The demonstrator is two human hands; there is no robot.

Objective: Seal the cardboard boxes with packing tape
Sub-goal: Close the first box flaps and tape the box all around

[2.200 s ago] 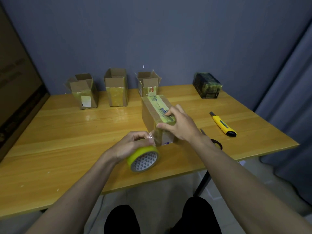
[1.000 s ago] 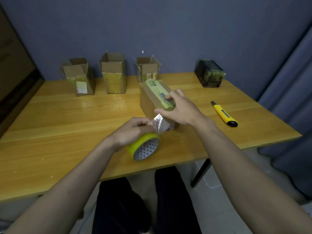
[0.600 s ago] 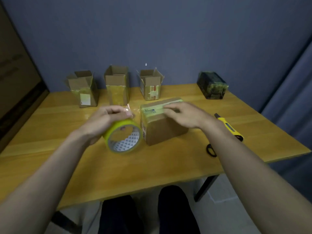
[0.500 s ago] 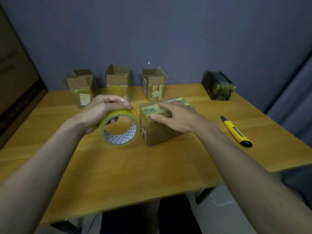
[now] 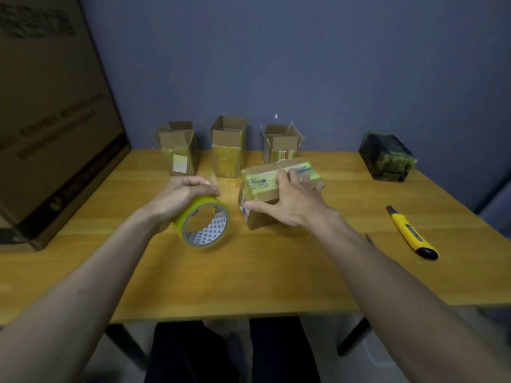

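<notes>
Since half a second ago not much has shifted: your left hand [image 5: 181,201] still has the tape roll [image 5: 204,222] just left of the taped box [image 5: 276,194], and your right hand [image 5: 287,205] has spread further over the box top. Compared with two seconds back, the box is turned so its long side runs across you, and the roll has gone from the near end to the left end.

Left fingers are curled over the top of the roll, gripping it; roll stands on edge, core facing you, at or just above the table [image 5: 262,272], contact not clear. A clear strip seems to run from roll to box, but it's too faint to confirm.

Right fingers [image 5: 293,179] are mostly straight, pressing down on the yellow tape band on top; thumb lies along the near left edge. Fingertips at the far side blur into the box, so I can't tell whether they hook over it.

The box sits mid-table, closed, and your hand hides much of its top.

Back row: three open boxes, left [image 5: 179,153], middle [image 5: 228,147], right [image 5: 280,143], flaps up, contents not visible. Dark wrapped block [image 5: 387,157] sits far right, with detail too murky to read. Yellow utility knife [image 5: 412,233] lies right of your forearm. A large carton [image 5: 52,111] on the left is cut off by the frame edge, its print unreadable.
</notes>
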